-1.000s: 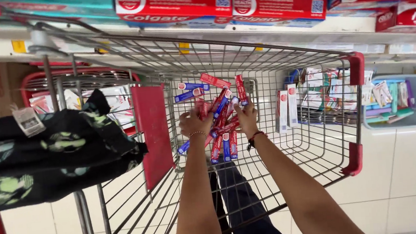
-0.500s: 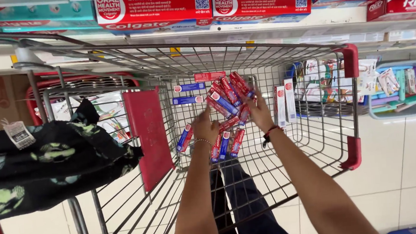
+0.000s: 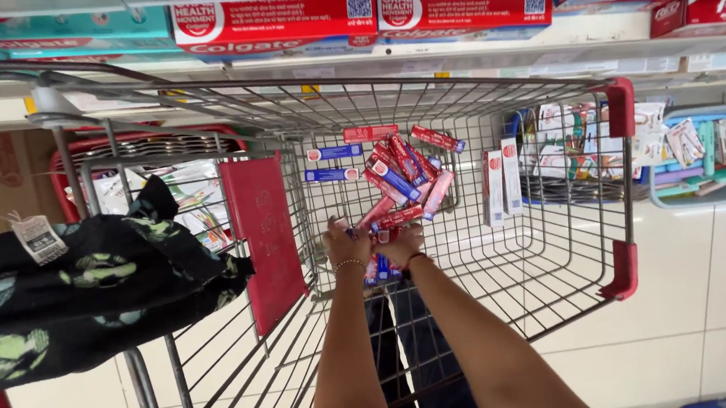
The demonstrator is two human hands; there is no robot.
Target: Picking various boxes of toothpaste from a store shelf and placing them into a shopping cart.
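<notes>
Lowered since before, two hands [image 3: 373,245] together clutch several toothpaste boxes [image 3: 400,184] inside one cart [image 3: 458,93].

both hands [image 3: 375,244] clutching red toothpaste boxes [image 3: 403,182], inside wire shopping cart [image 3: 556,241]

A wire shopping trolley [image 3: 556,241] with red corner guards carries a loose heap of red and blue toothpaste boxes [image 3: 404,179] toward its far end. 2 white boxes [image 3: 501,186] stand upright against its far wall.
</notes>
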